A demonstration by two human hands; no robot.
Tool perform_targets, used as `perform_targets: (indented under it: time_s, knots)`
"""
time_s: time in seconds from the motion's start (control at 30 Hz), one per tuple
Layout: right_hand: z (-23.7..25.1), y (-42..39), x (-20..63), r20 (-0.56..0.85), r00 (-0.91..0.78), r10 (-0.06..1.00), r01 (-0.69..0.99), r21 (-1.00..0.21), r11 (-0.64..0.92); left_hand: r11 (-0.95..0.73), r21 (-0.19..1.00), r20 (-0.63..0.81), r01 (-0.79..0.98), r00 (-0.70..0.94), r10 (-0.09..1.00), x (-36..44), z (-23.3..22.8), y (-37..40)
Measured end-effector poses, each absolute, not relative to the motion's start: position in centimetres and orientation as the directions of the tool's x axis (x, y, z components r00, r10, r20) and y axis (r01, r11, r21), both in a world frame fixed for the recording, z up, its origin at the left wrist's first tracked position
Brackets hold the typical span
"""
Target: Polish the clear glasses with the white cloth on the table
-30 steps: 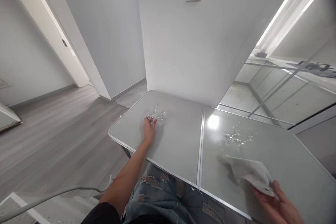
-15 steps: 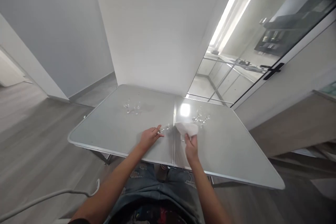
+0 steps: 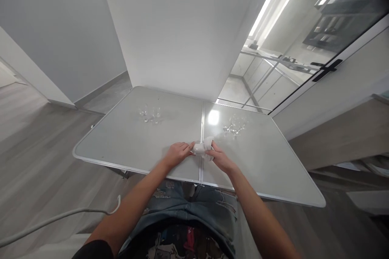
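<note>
My left hand and my right hand meet over the middle seam of the grey folding table. Between them is a small clear glass wrapped in a white cloth; the left hand grips the glass, the right hand holds the cloth around it. The glass itself is mostly hidden by the cloth. A group of clear glasses stands at the back left of the table. Another group of glasses stands at the back right.
A white wall rises directly behind the table. A glass partition with a black handle is at the right. Grey wood floor lies to the left, and a white cable runs near my left arm.
My left hand carried a glass from the left group to the table's middle. My right hand brought the cloth in and wrapped it around the glass. The view swung right and down.
</note>
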State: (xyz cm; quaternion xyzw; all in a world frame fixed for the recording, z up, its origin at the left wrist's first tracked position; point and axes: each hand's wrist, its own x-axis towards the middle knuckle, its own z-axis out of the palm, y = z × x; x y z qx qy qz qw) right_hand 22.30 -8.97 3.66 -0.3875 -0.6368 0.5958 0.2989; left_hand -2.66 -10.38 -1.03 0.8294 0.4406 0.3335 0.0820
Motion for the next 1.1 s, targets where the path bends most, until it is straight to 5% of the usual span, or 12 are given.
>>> perform_targets:
  time_s: [0.1,0.23,0.47,0.67,0.9,1.1]
  knots:
    - [4.7,-8.6,23.5,0.027,-0.632,0.774,0.331,-0.894,0.301,-0.612,0.423,0.496,0.668,0.395,0.773,-2.7,-0.7,-10.6]
    - [5.5,-7.8,24.2,0.160,-0.786,0.597,0.356,-0.672,0.650,-0.597,0.451,0.512,0.664,0.355,0.782,-2.6,-0.6,-10.7]
    - [4.0,-8.1,22.0,0.188,-0.503,0.844,0.153,-0.941,0.301,-0.555,0.447,0.502,0.702,0.316,0.805,-2.8,-0.8,-10.3]
    - [3.0,-7.2,21.9,0.220,-0.575,0.788,0.395,-0.769,0.503,-0.536,0.357,0.478,0.765,0.344,0.809,-2.4,-1.4,-10.3]
    - [1.0,-6.1,21.9,0.086,-0.506,0.858,0.068,-0.988,0.140,-0.531,0.349,0.463,0.772,0.351,0.814,-2.4,-1.8,-10.1]
    - [-2.1,-6.2,21.4,0.244,-0.493,0.835,0.184,-0.909,0.375,-0.527,0.347,0.467,0.776,0.345,0.814,-2.5,-1.8,-9.9]
